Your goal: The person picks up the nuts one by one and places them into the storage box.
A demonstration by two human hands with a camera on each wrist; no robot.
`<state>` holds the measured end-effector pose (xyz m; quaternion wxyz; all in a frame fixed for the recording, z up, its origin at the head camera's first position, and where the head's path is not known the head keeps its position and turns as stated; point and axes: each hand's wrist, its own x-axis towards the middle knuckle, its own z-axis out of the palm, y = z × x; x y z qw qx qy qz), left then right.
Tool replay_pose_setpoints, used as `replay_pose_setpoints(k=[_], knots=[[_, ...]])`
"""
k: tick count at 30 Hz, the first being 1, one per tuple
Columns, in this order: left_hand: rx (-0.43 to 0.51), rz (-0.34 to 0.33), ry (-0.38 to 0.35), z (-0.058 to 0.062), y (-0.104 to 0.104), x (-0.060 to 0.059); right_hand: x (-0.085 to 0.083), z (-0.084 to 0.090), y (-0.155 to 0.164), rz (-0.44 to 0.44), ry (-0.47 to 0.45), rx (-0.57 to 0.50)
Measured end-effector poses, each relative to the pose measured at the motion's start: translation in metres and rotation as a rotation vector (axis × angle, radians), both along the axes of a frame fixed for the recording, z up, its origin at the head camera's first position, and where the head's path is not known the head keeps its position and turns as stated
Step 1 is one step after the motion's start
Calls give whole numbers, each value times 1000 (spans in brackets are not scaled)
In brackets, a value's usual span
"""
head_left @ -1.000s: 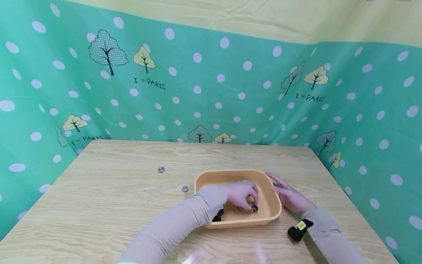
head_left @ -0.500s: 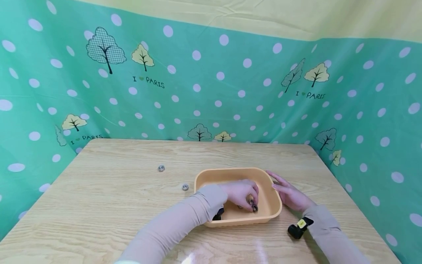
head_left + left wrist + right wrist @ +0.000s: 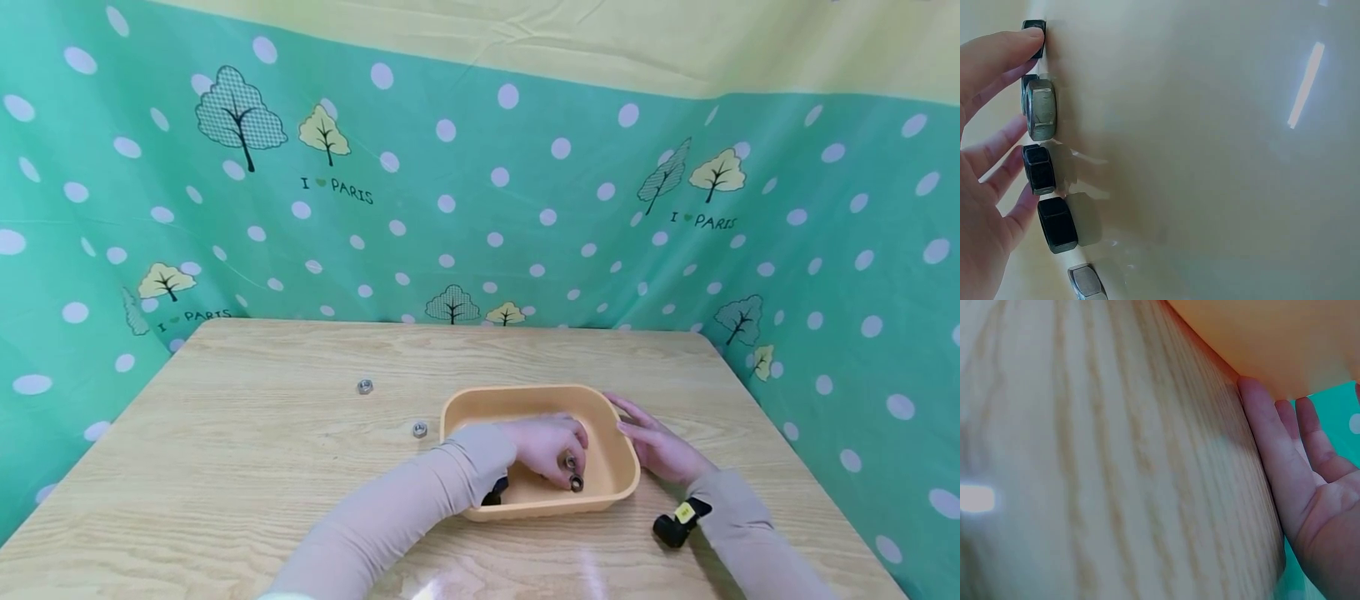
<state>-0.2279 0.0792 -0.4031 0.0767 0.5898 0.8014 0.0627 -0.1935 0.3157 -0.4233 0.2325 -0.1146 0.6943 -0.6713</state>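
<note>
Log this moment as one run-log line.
left hand: in orange tray, fingers on hex nuts | right hand: flat against tray's outer side | two nuts loose on table

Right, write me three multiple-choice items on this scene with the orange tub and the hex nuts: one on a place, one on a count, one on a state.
1. Where is the left hand?
A. Inside the orange plastic tub
B. On the green dotted cloth
C. Off the table

2. How many small silver hex nuts lie on the light wooden table outside the tub?
A. None
B. Two
C. Five

3. How are the right hand's fingers?
A. Clenched in a fist
B. Straight, resting against the tub's outer wall
C. Pinching a nut

Answers: 1 A, the head view shows it reaching over the rim among the nuts. 2 B, one nut and another lie left of the tub. 3 B, the fingers lie flat beside the tub.
</note>
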Motion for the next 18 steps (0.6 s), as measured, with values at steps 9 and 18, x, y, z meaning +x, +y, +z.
replay_pose_setpoints(k=[9, 18], knots=[[-2, 8, -29, 1, -1, 1, 0, -1, 0, -3, -5, -12], [21, 47, -53, 0, -2, 0, -1, -4, 1, -4, 1, -15]])
